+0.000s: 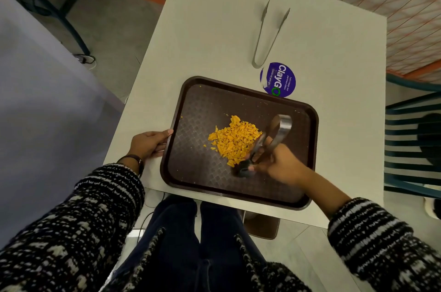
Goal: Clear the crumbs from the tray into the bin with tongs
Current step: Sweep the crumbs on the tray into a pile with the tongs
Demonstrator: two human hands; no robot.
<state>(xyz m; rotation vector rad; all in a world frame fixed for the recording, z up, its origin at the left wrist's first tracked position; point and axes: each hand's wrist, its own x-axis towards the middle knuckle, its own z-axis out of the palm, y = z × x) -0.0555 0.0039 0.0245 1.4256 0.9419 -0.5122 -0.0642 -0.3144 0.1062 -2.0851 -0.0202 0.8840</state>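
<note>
A dark brown tray (191, 105) lies on the white table in front of me. A heap of orange crumbs (235, 140) sits near its middle, with a few specks scattered around. My right hand (278, 164) grips a pair of metal tongs (278, 132) with black tips, held over the tray. The tips point down at the near edge of the heap and the looped end points away from me. My left hand (149, 143) holds the tray's left rim, thumb on top. No bin is in view.
A second pair of metal tongs (267, 36) lies on the table (214, 29) beyond the tray. A round purple sticker (278, 79) is stuck by the tray's far edge. A slatted chair (412, 143) stands at the right, a grey table at the left.
</note>
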